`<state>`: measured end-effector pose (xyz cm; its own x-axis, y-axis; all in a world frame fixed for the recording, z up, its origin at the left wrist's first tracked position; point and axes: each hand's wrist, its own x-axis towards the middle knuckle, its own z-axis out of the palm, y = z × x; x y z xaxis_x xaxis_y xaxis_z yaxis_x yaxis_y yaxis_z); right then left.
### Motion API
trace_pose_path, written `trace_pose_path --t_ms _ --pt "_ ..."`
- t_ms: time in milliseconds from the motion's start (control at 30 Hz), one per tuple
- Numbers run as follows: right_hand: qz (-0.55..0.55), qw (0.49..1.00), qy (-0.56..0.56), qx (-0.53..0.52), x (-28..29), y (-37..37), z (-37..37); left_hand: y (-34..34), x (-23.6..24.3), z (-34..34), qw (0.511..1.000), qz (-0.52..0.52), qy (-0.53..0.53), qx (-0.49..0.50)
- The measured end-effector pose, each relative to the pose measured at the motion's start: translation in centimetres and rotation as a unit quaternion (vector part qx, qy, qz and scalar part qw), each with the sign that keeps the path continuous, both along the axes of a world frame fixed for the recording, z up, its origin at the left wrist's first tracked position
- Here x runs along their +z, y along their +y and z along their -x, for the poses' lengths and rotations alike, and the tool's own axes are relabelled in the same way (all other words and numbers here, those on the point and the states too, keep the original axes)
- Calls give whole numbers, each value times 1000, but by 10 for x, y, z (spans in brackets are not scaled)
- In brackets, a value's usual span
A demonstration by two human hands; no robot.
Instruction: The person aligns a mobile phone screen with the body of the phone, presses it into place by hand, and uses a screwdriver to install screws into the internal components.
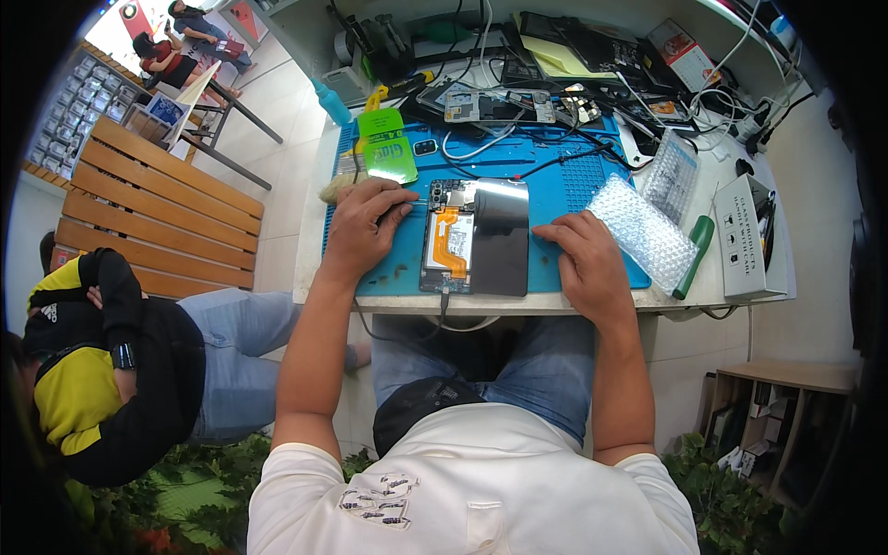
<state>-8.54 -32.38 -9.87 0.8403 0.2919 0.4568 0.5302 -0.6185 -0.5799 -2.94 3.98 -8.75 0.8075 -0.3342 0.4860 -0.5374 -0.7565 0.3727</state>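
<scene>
An opened phone (pixel 431 242) lies on the blue work mat (pixel 388 268), its battery, orange flex cable (pixel 453 242) and camera module exposed. Beside it, on the right, is a glossy black panel (pixel 499 245); whether the two are joined I cannot tell. My left hand (pixel 365 222) pinches a thin, light-coloured tool (pixel 416 201), its tip at the phone's upper left edge. The tool's exact kind does not show. My right hand (pixel 585 259) rests by the panel's right edge, fingers loosely bent and apart, holding nothing visible. A cable (pixel 444 302) is plugged into the phone's near end.
Bubble wrap (pixel 638 231) and a green-handled tool (pixel 696 257) lie right of my right hand, before a white box (pixel 745 236). Phone parts (pixel 495 106) and tangled cables crowd the back. A green packet (pixel 387 148) and brush (pixel 335 188) lie left. A person (pixel 120 351) sits at left.
</scene>
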Motion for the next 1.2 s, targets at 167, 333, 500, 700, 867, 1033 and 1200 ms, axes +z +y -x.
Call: trace_pose_path --t_ms 167,333,500,700,867,1033,1200 --pt "0 1000 0 -1 0 0 0 1 -1 0 1000 -3 0 3" --pt "0 1000 0 -1 0 1 0 1 -1 0 1000 -1 6 3" --pt "-3 1000 -1 2 2 1 0 1 -2 -1 1000 6 11 6" --pt "2 1000 -4 4 2 -1 0 -3 0 1 1000 4 -3 11" --pt "-1 1000 -8 8 -1 -1 -1 -2 -1 -2 1000 10 0 9" --pt "7 1000 -8 8 -1 -1 -1 -1 -2 -2 1000 7 -11 9" --pt "11 1000 -1 4 0 -1 -1 0 -1 -2 1000 9 -9 3"
